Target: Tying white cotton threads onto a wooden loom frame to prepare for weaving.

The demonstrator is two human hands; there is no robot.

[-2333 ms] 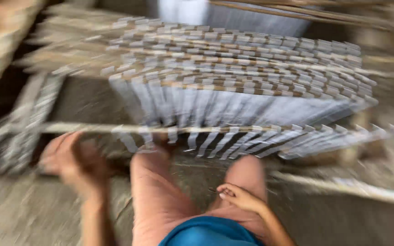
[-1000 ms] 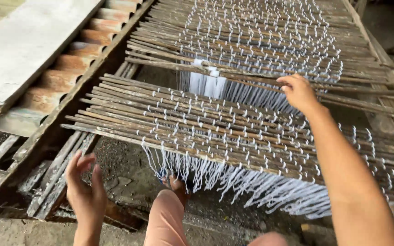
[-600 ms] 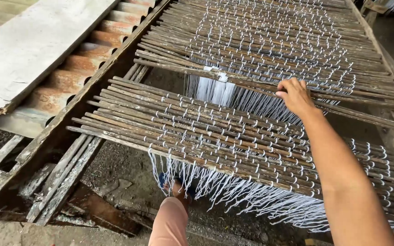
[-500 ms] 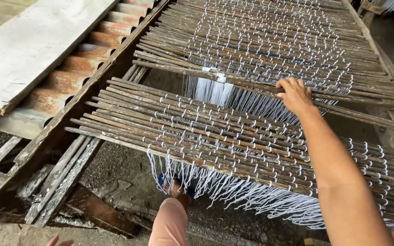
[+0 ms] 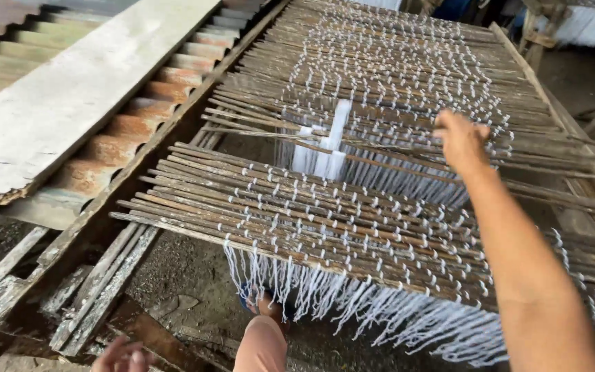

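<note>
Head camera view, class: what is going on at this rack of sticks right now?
A person stands at a long wooden rack laid with rows of thin sticks, from which white strings hang. The right hand reaches across and rests on a stick in the raised row, beside a few white candle-like pieces hanging there; its grip is blurred. The left hand hangs low at the bottom edge, apart from the rack, fingers loose. A rusty corrugated sheet lies to the left.

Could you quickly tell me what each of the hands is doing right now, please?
Left hand: low at the frame edge, fingers loosely open, holding nothing.
Right hand: on a stick of the rack; grip cannot be told.
</note>
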